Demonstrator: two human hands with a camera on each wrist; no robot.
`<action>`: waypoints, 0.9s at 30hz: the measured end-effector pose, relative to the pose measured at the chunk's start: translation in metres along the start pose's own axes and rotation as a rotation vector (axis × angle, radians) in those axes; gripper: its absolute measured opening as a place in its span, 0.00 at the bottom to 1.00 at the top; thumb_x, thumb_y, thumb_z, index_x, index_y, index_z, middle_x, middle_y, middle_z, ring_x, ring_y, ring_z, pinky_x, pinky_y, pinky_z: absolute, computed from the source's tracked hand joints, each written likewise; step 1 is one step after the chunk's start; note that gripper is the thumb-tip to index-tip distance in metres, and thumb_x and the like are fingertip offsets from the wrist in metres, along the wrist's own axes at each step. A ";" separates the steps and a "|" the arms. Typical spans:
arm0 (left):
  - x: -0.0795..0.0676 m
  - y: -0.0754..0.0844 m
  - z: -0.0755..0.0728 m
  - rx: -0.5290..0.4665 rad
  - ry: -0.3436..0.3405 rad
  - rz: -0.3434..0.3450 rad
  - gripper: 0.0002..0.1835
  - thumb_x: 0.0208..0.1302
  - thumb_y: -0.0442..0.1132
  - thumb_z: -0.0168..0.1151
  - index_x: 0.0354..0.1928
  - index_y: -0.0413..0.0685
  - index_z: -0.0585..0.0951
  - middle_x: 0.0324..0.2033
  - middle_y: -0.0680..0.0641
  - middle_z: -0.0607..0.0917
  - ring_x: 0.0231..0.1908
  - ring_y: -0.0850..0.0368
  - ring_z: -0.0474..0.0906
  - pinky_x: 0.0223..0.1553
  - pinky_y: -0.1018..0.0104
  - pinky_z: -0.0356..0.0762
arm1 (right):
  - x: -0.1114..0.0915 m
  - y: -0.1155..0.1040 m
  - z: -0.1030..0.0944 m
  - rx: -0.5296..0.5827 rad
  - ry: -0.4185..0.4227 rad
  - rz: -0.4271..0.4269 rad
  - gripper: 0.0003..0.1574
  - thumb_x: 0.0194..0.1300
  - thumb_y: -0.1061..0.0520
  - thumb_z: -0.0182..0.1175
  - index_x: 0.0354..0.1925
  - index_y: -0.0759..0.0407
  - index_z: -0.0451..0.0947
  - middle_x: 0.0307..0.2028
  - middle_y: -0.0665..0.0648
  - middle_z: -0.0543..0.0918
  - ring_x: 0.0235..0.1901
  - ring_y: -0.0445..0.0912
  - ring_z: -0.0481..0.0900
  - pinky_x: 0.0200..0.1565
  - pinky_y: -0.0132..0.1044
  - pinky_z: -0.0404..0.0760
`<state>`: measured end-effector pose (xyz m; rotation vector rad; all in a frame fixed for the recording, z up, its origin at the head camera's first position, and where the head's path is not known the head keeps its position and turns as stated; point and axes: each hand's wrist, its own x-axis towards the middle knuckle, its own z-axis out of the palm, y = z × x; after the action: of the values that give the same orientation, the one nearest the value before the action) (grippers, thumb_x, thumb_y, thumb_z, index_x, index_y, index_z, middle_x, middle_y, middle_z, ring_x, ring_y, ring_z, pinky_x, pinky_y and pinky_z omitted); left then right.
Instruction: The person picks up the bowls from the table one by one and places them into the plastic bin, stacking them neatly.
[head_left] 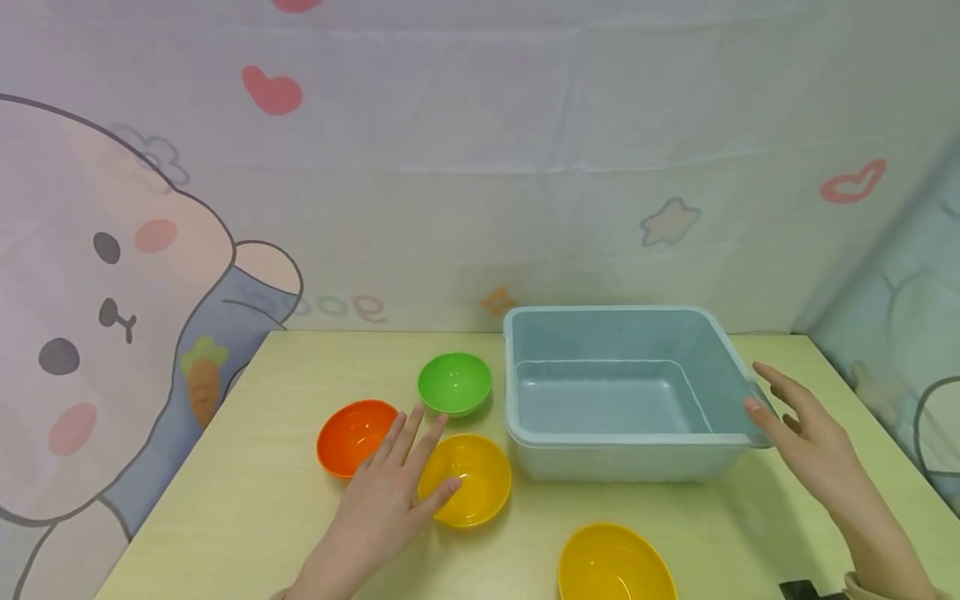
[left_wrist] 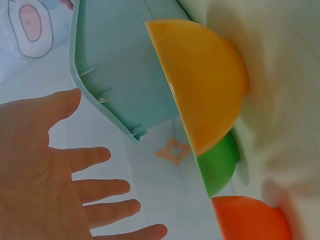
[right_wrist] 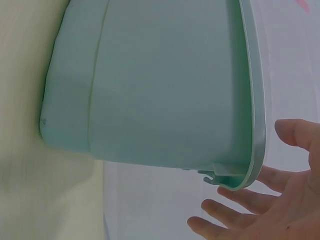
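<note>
My left hand (head_left: 382,500) hovers with spread, straight fingers over the left side of a yellow bowl (head_left: 480,479). An orange bowl (head_left: 348,433) sits left of its fingers, and a green bowl (head_left: 455,383) stands just beyond the fingertips. In the left wrist view the palm (left_wrist: 35,170) faces the bowls and holds nothing. At the right end of a pale blue-green basin (head_left: 615,458), my right hand (head_left: 813,442) has its fingers extended beside the rim. The right wrist view shows those fingers (right_wrist: 235,215) around the basin's corner, without a grip on it.
A second yellow bowl (head_left: 615,567) stands at the near edge of the view, in front of the basin. Behind the pale wooden table (head_left: 225,500) hangs a printed cloth (head_left: 450,167). A small black object (head_left: 798,590) lies by the right wrist.
</note>
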<state>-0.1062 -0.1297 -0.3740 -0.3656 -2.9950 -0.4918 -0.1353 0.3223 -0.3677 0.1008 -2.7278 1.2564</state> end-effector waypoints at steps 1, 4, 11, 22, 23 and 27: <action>0.000 0.000 0.000 -0.004 -0.004 0.000 0.39 0.64 0.63 0.54 0.74 0.64 0.56 0.76 0.47 0.52 0.74 0.40 0.52 0.61 0.34 0.66 | 0.000 0.002 0.000 0.004 0.000 0.004 0.38 0.75 0.44 0.46 0.75 0.36 0.43 0.76 0.61 0.47 0.75 0.53 0.45 0.68 0.26 0.58; -0.002 0.001 0.002 -0.016 -0.014 0.002 0.38 0.65 0.63 0.53 0.74 0.65 0.56 0.76 0.48 0.52 0.74 0.41 0.52 0.60 0.33 0.65 | -0.002 0.007 -0.002 0.007 -0.001 0.011 0.37 0.75 0.45 0.45 0.75 0.33 0.43 0.76 0.50 0.50 0.69 0.27 0.51 0.51 0.11 0.60; -0.005 0.004 0.006 -0.032 -0.021 0.016 0.38 0.65 0.63 0.54 0.74 0.65 0.56 0.76 0.49 0.52 0.74 0.42 0.52 0.62 0.35 0.64 | -0.001 0.015 -0.003 0.057 -0.009 0.008 0.35 0.76 0.47 0.44 0.75 0.34 0.45 0.70 0.35 0.56 0.55 0.16 0.56 0.55 0.31 0.66; -0.006 0.007 0.011 -0.018 -0.002 0.067 0.37 0.65 0.62 0.54 0.73 0.63 0.58 0.75 0.49 0.55 0.74 0.44 0.52 0.65 0.40 0.63 | -0.001 0.024 -0.006 0.123 -0.028 -0.034 0.33 0.77 0.50 0.42 0.75 0.42 0.47 0.66 0.35 0.62 0.53 0.16 0.63 0.43 0.14 0.65; -0.006 0.007 0.011 -0.018 0.000 0.069 0.37 0.65 0.62 0.54 0.73 0.64 0.58 0.75 0.49 0.55 0.74 0.45 0.52 0.65 0.39 0.63 | -0.001 0.024 -0.006 0.128 -0.031 -0.036 0.33 0.77 0.50 0.42 0.75 0.43 0.47 0.66 0.36 0.63 0.53 0.16 0.63 0.43 0.13 0.66; -0.006 0.008 0.013 -0.022 -0.002 0.081 0.37 0.65 0.62 0.54 0.74 0.64 0.58 0.75 0.50 0.54 0.74 0.45 0.52 0.65 0.38 0.64 | -0.001 0.026 -0.006 0.179 -0.048 -0.035 0.33 0.77 0.50 0.42 0.75 0.44 0.48 0.66 0.36 0.63 0.54 0.17 0.65 0.45 0.13 0.67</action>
<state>-0.0988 -0.1193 -0.3845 -0.4880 -2.9651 -0.5169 -0.1371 0.3436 -0.3831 0.1986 -2.6347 1.5053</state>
